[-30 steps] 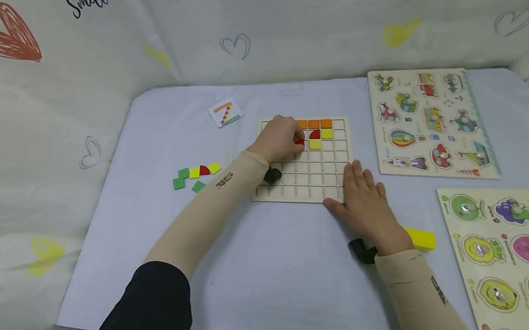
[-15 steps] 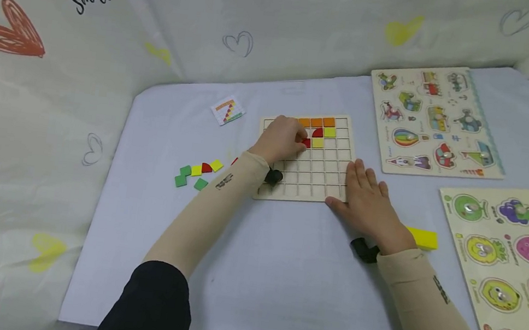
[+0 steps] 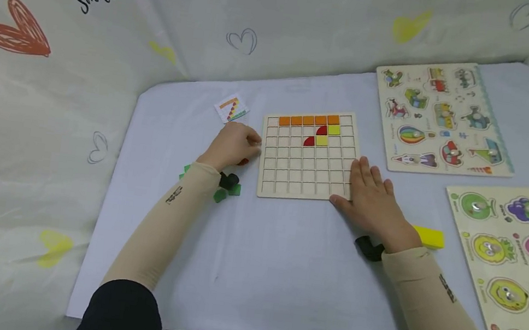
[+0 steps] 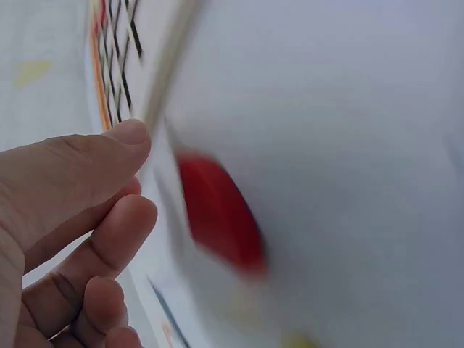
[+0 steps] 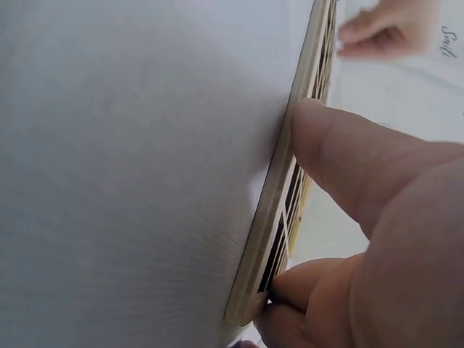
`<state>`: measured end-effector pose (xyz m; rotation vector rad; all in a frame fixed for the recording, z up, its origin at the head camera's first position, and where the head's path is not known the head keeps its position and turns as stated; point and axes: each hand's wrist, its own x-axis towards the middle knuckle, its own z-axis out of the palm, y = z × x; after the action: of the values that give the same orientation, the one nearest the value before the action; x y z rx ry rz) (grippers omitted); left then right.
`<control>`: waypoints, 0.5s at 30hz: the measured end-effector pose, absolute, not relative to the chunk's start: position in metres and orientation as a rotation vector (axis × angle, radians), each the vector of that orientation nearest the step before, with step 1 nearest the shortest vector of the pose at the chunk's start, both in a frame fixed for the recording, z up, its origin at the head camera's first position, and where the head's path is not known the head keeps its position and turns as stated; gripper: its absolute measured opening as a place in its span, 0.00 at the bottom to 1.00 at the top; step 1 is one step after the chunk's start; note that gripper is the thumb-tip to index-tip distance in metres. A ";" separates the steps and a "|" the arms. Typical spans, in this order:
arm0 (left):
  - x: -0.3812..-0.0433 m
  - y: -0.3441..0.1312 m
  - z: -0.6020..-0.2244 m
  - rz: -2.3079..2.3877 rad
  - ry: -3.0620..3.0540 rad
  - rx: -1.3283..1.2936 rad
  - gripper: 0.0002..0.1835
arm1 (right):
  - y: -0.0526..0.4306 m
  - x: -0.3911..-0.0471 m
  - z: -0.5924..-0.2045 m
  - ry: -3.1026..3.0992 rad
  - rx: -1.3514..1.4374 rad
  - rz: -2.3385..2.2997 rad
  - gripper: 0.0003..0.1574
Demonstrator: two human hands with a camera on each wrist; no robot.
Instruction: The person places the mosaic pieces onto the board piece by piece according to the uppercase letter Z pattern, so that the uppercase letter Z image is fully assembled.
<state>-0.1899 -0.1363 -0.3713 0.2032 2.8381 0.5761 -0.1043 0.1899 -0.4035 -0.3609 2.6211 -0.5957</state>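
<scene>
The wooden grid board [image 3: 283, 175] lies mid-table. In its top row sits a line of orange square tiles [image 3: 308, 121]; below are two red quarter-round tiles [image 3: 309, 141] and two yellow square tiles [image 3: 322, 140]. Just left of the board hovers my left hand [image 3: 232, 144], fingers loosely curled with nothing visible between them. A loose red tile [image 4: 221, 214] lies close by its fingertips, blurred in the left wrist view. My right hand [image 3: 376, 203] rests flat at the board's right edge, its thumb on the near rim in the right wrist view.
Green tiles [image 3: 220, 196] lie partly under the left wrist. Behind that hand is a small pattern card [image 3: 232, 107]. At right stand a vehicle-and-toy puzzle board [image 3: 423, 162], a fruit puzzle board [image 3: 479, 268] and a yellow block [image 3: 429, 237].
My left hand has left the red tile on the grid and moved left off the board, over the loose tiles. The full orange row now shows. My right hand stays at the board's edge.
</scene>
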 end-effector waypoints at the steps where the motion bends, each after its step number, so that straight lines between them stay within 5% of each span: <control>1: -0.186 -0.145 -0.371 0.578 2.838 0.175 0.16 | 0.190 -0.105 -0.403 2.621 -0.361 -0.594 0.65; 15: -0.143 -0.211 -0.364 0.521 2.823 0.048 0.21 | 0.189 -0.105 -0.402 2.603 -0.350 -0.597 0.66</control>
<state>-0.1427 -0.2112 -0.3643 0.0482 2.8235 0.5214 -0.1048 0.1886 -0.4018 -0.3501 2.6031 -0.5970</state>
